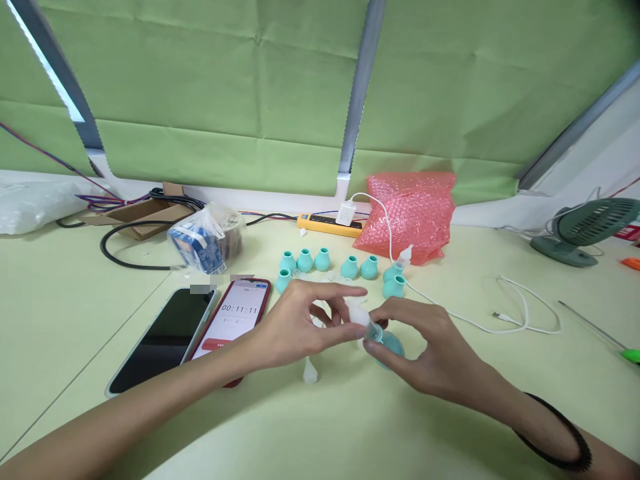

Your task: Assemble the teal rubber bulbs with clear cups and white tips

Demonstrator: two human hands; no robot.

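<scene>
Between the thumb and fingers of my left hand (300, 323) is a whitish translucent nozzle tip (358, 313). My right hand (430, 340) pinches a clear tubular piece (373, 331) at the neck of a teal rubber bulb (394, 345). The tip and the clear piece meet between both hands; whether they are joined I cannot tell. Just behind stand several open-necked teal bulbs (369, 267). One bulb (393, 272) at the right of the group has a translucent tip (405, 255) at its top. A loose white tip (311, 371) lies below my left hand.
Left of my hands lie a dark-screened phone (163, 340) and a red-cased phone (233, 310) showing a timer. Farther back are a plastic-wrapped bundle (205, 239), a yellow power strip (330, 225) and a pink bubble-wrap bag (410, 213). A white cable (475, 323), screwdriver (595, 327) and green fan (595, 227) are rightward.
</scene>
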